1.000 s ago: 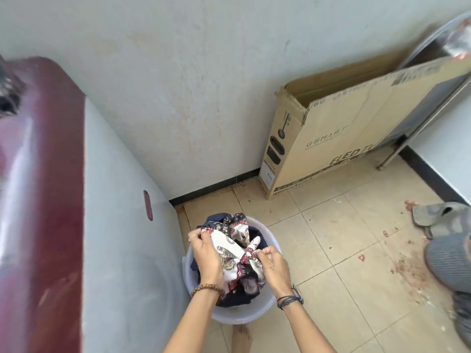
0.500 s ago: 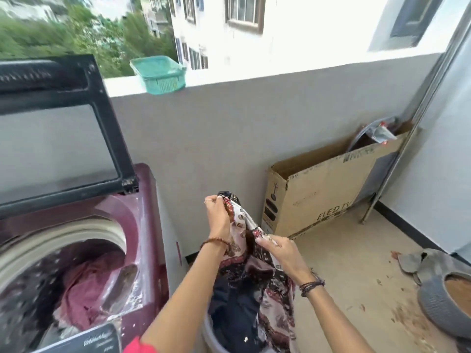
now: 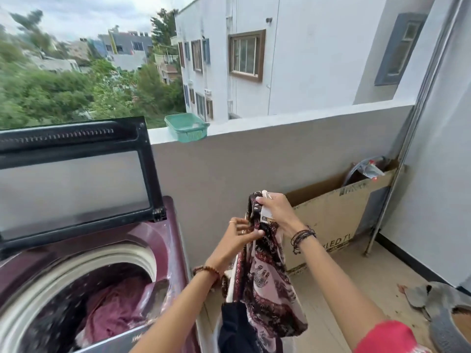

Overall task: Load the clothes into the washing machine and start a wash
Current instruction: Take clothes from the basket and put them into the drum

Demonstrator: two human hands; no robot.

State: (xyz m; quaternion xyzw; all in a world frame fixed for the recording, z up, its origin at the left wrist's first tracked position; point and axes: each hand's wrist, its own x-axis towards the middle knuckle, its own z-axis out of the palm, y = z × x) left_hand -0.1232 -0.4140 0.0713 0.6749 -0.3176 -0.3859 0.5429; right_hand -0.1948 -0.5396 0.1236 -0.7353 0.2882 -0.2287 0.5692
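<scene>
head view: patterned garment [image 3: 265, 273] hangs vertical, long axis straight down, just right of the washing machine [image 3: 168, 250] and clear of it. right hand [image 3: 274, 212] is uppermost, fingers curled around the top bunch of cloth. left hand [image 3: 242, 234] sits just below and to the left, thumb and fingers pinching the fabric edge. a dark garment [image 3: 237, 327] trails under the patterned one, lower end out of frame. drum opening [image 3: 84, 301] lies down-left of both hands, lid [image 3: 74, 174] up, pink clothes [image 3: 114, 312] already inside. left hand is nearer the drum. judgement: next move is a leftward swing over the rim, then drop; hem may snag the rim.
</scene>
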